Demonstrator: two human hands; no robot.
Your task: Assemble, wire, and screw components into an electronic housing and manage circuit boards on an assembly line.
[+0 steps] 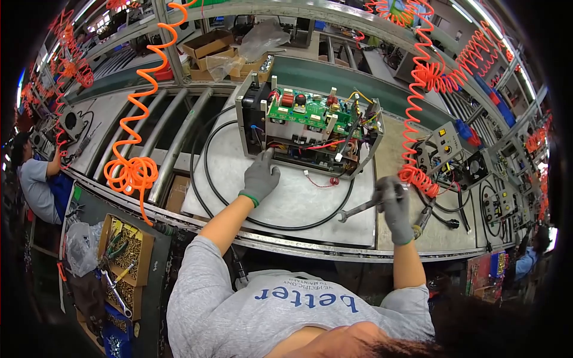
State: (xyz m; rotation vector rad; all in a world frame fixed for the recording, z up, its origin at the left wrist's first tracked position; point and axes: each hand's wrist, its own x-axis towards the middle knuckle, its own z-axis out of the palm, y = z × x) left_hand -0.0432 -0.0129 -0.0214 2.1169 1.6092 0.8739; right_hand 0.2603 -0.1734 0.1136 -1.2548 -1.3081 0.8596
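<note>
An open electrical unit [310,137] with a metal frame and a green circuit board [313,111] on top stands upright on the metal worktable. My left hand [261,179], in a grey glove, rests at its lower left front edge. The fingers reach toward the frame with the thumb apart, and the fingertips are partly hidden against the unit. To the right of the unit, my gloved right hand [395,210] is closed around a wrench [360,209], whose jaw points left over the table. A black cable [286,227] loops around the unit, passing below both hands.
Orange coiled air hoses [131,173] hang left and right of the unit. At lower left, a cardboard box [143,253] holds screws and hand tools. Rollers [176,140] run along the left. Similar units [439,146] stand at right. A co-worker [40,179] is at far left.
</note>
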